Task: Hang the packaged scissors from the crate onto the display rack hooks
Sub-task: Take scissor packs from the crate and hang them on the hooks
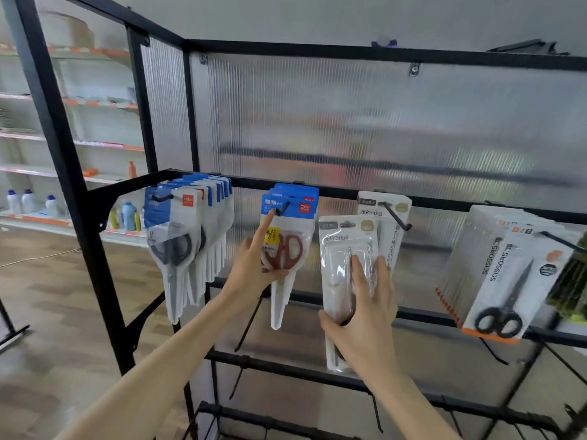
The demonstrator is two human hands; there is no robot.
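A ribbed translucent panel [349,122] backs the black metal frame [63,160]. At left, wood-look plank flooring [57,296] runs to pale wall shelves [79,103] edged in orange, bearing small bottles [28,201]. The upper wall [317,17] is plain grey-white.

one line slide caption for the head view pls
Left hand steadies red scissors pack on its hook; right hand holds white pack.

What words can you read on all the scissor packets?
"deli": red logo on the blue-topped packets, and on the red scissors pack held by the left hand.
"SCISSORS": black scissors packets.
Unreadable: the blurred print on the white pack in the right hand.
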